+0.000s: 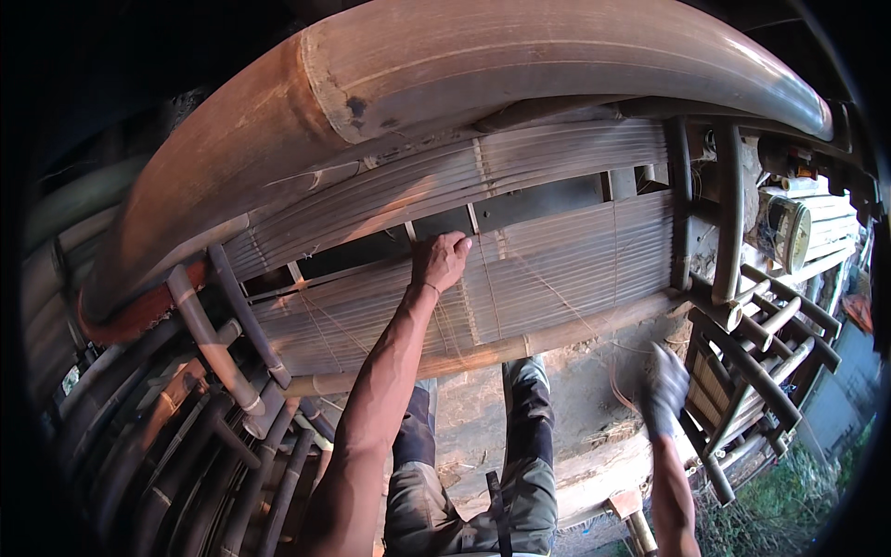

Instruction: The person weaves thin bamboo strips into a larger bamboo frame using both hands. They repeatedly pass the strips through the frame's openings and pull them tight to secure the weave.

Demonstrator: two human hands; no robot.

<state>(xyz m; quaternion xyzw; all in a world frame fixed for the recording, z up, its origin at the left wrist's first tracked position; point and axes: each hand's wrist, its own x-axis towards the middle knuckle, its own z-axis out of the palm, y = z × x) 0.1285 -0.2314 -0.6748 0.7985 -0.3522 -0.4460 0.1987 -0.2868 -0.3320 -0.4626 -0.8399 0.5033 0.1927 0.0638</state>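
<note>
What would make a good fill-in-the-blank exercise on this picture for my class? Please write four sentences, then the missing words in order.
1. The right hand, blurred, wears a greyish ____.
2. The left hand, over the slatted panels, is ____ (bare/gloved).
3. The thick curved pole runs across the ____ (top/bottom) of the picture.
4. Green plants show toward the lower ____ (left/right).

Missing words: glove; bare; top; right.
</note>
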